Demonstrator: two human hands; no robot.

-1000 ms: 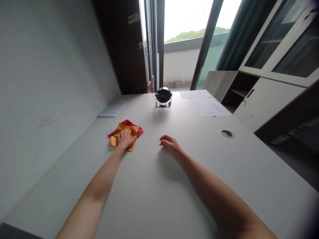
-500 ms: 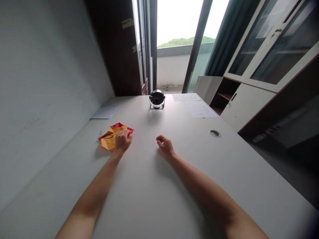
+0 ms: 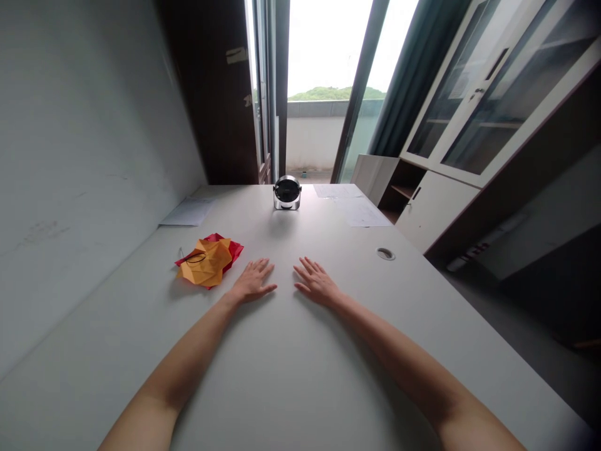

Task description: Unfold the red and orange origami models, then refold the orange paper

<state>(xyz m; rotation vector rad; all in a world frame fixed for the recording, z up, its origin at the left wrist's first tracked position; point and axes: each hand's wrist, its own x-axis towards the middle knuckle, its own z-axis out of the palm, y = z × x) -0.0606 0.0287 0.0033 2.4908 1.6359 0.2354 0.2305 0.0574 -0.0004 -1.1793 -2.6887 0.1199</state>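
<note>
My left hand [image 3: 252,282] lies flat on the white table [image 3: 300,376], palm down, fingers spread, holding nothing. My right hand [image 3: 315,283] rests flat beside it, a short gap apart, fingers also stretched out and empty. Just left of my left hand sits a crumpled pile of orange and red folded paper [image 3: 207,260] with a thin dark loop on top. The left hand is close to the pile but not touching it.
A small black and silver desk fan [image 3: 287,192] stands at the table's far middle. Paper sheets lie at the far left [image 3: 186,212] and far right [image 3: 360,212]. A cable hole [image 3: 385,254] is on the right. A wall runs along the left, cabinets along the right.
My left hand let go of the paper pile and moved right onto the bare table. Both hands opened from curled to flat. The view shifted slightly.
</note>
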